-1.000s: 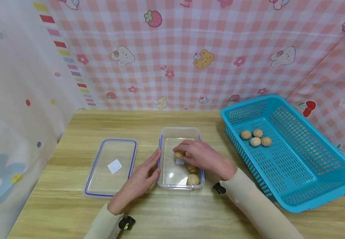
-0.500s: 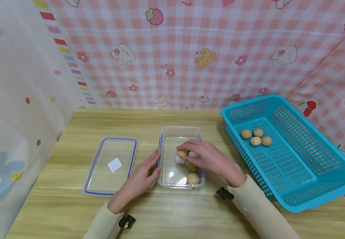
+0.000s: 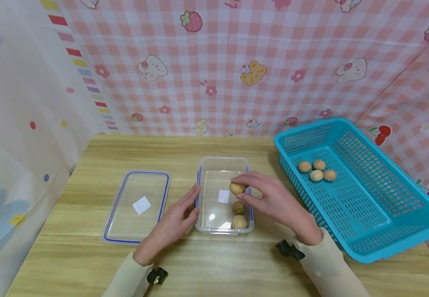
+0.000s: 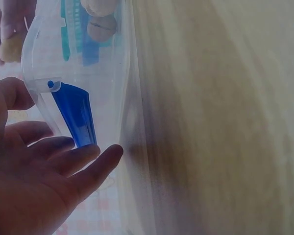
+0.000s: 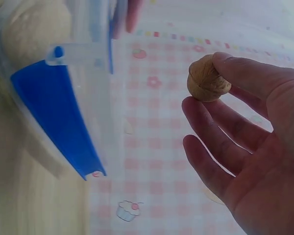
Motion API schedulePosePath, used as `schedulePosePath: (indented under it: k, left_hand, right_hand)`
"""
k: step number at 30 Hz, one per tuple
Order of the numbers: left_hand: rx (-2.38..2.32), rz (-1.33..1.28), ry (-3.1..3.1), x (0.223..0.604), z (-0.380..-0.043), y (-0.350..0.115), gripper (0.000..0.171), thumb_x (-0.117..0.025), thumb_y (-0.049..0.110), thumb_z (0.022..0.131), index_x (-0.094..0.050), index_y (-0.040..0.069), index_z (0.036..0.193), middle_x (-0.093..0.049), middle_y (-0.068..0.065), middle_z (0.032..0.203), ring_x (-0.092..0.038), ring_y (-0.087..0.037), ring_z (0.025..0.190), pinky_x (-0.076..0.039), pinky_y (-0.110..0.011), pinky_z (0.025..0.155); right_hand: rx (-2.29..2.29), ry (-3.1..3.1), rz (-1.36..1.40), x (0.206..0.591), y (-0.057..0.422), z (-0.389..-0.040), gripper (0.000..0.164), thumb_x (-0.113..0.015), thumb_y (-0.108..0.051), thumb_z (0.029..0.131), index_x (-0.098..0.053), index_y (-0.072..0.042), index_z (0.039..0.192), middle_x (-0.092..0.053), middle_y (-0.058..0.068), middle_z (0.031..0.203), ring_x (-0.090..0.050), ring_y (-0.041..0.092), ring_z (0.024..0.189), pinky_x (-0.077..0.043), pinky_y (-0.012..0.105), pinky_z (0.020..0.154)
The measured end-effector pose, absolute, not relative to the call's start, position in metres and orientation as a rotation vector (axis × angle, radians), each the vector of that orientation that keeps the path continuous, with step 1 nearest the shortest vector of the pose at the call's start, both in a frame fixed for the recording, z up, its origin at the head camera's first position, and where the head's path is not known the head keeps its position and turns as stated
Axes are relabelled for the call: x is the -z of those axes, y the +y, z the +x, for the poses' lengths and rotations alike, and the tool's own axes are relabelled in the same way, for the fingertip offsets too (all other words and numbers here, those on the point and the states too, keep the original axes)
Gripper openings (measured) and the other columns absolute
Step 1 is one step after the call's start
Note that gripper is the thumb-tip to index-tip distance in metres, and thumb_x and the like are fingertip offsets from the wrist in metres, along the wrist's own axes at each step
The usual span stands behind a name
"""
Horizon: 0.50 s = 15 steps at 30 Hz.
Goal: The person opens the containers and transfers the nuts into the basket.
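A walnut (image 3: 236, 188) is pinched between the thumb and fingers of my right hand (image 3: 274, 202), over the right side of a clear plastic box (image 3: 210, 215). The right wrist view shows that walnut (image 5: 206, 81) held up beside the box's blue side clip (image 5: 59, 117). Two more walnuts, one (image 3: 238, 207) behind the other (image 3: 239, 222), lie in the box's near right corner. My left hand (image 3: 173, 218) is at the box's left wall, fingers extended. In the left wrist view its fingers (image 4: 83, 161) lie by another blue clip (image 4: 76, 112).
Left of the box, a clear lid (image 3: 133, 225) with a blue seal and a white square lies flat on the wooden table (image 3: 214, 268). A turquoise basket (image 3: 363, 206) at the right holds several walnuts (image 3: 316, 175). Checked cloth (image 3: 214, 103) hangs behind.
My right hand has moved to the right with the walnut, from above the middle of the box to its right side. My left hand stays at the left wall.
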<state>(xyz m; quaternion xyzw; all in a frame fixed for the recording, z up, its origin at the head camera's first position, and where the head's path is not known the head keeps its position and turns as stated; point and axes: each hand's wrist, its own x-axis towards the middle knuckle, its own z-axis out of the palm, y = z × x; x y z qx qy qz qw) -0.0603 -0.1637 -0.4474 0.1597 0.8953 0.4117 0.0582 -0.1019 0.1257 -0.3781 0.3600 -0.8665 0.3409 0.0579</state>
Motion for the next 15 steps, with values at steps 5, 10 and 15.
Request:
schedulePosePath:
  k: [5,10,15]
  left_hand:
    - [-1.255,0.490,2.713,0.447,-0.060,-0.163,0.061,-0.058,0.013,0.104,-0.033,0.003,0.159,-0.028,-0.009,0.167,-0.031,-0.028,0.151,-0.028,-0.045,0.123]
    - [-1.260,0.503,2.721,0.447,-0.060,-0.163,0.061,-0.059,0.012,0.104,-0.034,0.002,0.158,-0.029,-0.011,0.167,-0.032,-0.029,0.151,-0.029,-0.045,0.122]
    - [-1.254,0.481,2.719,0.447,-0.059,-0.163,0.061,-0.059,0.012,0.104,-0.033,0.004,0.159,-0.029,-0.009,0.167,-0.032,-0.027,0.151,-0.028,-0.044,0.122]
  right_hand:
    - [-1.053,-2.521,1.082,0.373,0.135,-0.095,0.038,-0.083,-0.011,0.089,-0.073,-0.013,0.126,-0.073,-0.004,0.116,-0.068,0.010,0.100,-0.061,0.036,0.083]
    - [-1.060,-2.472,1.058,0.368,0.148,-0.087,0.042,-0.083,-0.005,0.086,-0.073,-0.013,0.126,-0.072,-0.004,0.118,-0.067,0.009,0.097,-0.057,0.026,0.078]
    - [-1.007,-2.488,1.011,0.358,0.161,-0.078,0.044,-0.084,-0.004,0.084,-0.073,-0.014,0.125,-0.071,-0.004,0.121,-0.066,0.009,0.096,-0.053,0.017,0.081]
